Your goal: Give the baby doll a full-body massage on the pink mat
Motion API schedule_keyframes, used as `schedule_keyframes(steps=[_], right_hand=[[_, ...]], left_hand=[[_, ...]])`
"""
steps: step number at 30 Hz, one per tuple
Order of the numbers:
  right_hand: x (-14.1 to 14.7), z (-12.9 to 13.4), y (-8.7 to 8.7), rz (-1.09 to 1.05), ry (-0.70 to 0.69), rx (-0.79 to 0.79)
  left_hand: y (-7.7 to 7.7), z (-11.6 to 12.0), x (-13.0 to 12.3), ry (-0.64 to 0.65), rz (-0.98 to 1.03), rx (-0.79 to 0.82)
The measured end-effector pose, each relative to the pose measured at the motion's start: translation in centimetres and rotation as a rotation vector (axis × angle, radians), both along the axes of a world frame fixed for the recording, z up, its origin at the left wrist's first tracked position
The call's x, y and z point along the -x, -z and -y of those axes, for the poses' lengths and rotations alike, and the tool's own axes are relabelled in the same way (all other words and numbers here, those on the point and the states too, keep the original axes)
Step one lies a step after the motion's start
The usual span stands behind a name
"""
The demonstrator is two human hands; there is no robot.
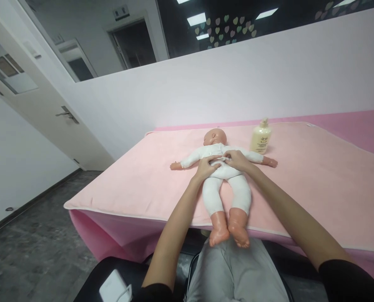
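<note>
While both your hands rest on the doll | left hand and right hand pinch its white suit at the chest, fingers together | suit looks fully on, legs covered | lotion bottle untouched just beside its arm.

1 baby doll, 1 lotion bottle, 1 pink towel, 2 hands: left hand & right hand.

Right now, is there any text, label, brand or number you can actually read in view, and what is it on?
Nothing can be read.
Lotion bottle beside the doll: dark label print, too small and blurred.
Sign above the doorway: marks only, illegible.
Wall panel on the left: blurred, illegible.
</note>
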State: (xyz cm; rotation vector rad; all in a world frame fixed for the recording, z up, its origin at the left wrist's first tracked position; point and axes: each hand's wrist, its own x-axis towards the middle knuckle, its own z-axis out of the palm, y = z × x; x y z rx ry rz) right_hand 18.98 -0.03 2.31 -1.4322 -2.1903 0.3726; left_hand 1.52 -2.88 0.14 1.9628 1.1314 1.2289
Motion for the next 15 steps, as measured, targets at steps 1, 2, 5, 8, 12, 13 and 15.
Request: schedule_keyframes(steps=[1, 2, 5, 8, 12, 13, 15], right_hand=[[0.0, 0.0, 0.4, -0.03, 0.005, -0.017], [-0.1, 0.0, 0.7, -0.057, 0.008, -0.034], [0.0, 0.0, 1.3, -0.106, 0.013, -0.073], [0.1, 0.1, 1.5, -0.102, 0.027, -0.118], [0.4, 0.3, 1.4, -0.086, 0.081, -0.143], [0.4, 0.3, 1.4, -0.085, 0.086, -0.139], [0.5, 0.4, 1.4, -0.091, 0.086, -0.132]], left_hand=[[0.0, 0.1, -0.1, -0.017, 0.006, -0.003], [0.0, 0.1, -0.1, -0.03, 0.009, -0.006], [-0.2, 0.4, -0.1, -0.055, -0.008, -0.044], [-0.8, 0.6, -0.1, -0.202, -0.022, -0.194], [-1.4, 0.2, -0.2, -0.558, 0.106, -0.398], [-1.4, 0.0, -0.2, -0.571, 0.102, -0.396], [-1.2, -0.6, -0.3, -0.49, 0.0, -0.33]])
